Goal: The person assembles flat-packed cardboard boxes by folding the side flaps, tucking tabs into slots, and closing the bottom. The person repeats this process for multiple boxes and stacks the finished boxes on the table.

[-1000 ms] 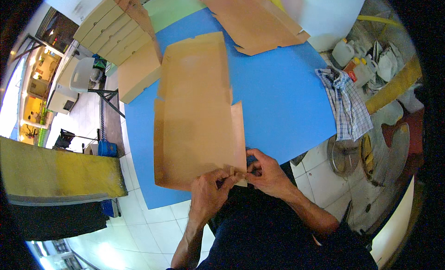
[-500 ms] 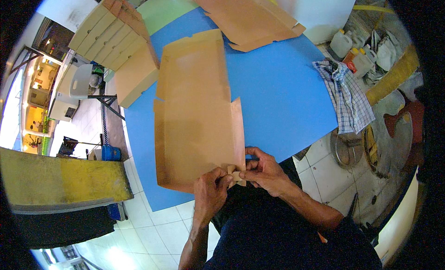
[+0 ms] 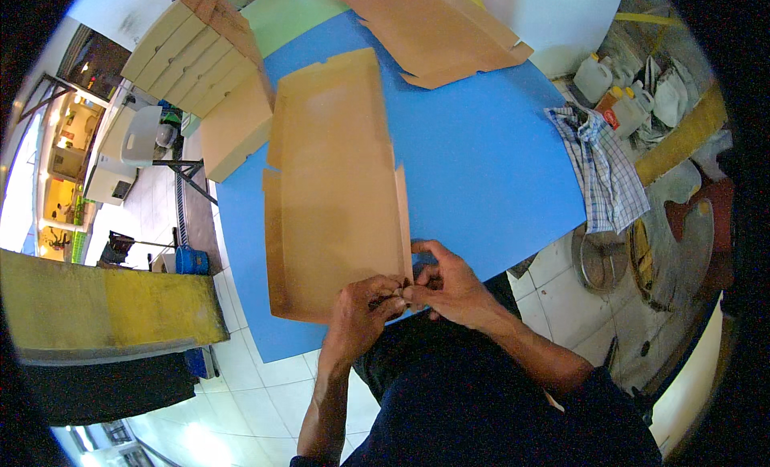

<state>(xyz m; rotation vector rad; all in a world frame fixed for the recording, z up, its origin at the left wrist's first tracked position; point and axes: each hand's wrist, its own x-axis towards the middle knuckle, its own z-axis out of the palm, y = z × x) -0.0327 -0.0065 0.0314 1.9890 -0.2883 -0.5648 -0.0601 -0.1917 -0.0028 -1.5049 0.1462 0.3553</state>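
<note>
A long brown cardboard box (image 3: 337, 202) lies opened out on the blue table, its lid panel stretching away from me and its side walls raised in the near half. At its near right corner both my hands meet. My left hand (image 3: 358, 314) pinches the corner from the left, thumb and fingers closed on the card. From the right, my right hand (image 3: 451, 286) grips the same corner, its index finger bent along the outside of the right wall. The corner flaps are mostly hidden under my fingertips.
Finished boxes (image 3: 188, 62) are stacked at the far left of the blue table (image 3: 489, 162). A flat cardboard blank (image 3: 441, 34) lies at the back. A checked cloth (image 3: 597, 170) hangs over the right edge, near plastic jugs (image 3: 593, 78) on the floor.
The corner flaps, which stuck out between my fingers, are now pressed in at the corner. My hands have drawn closer together, and the box has shifted slightly left with its right wall more upright.
</note>
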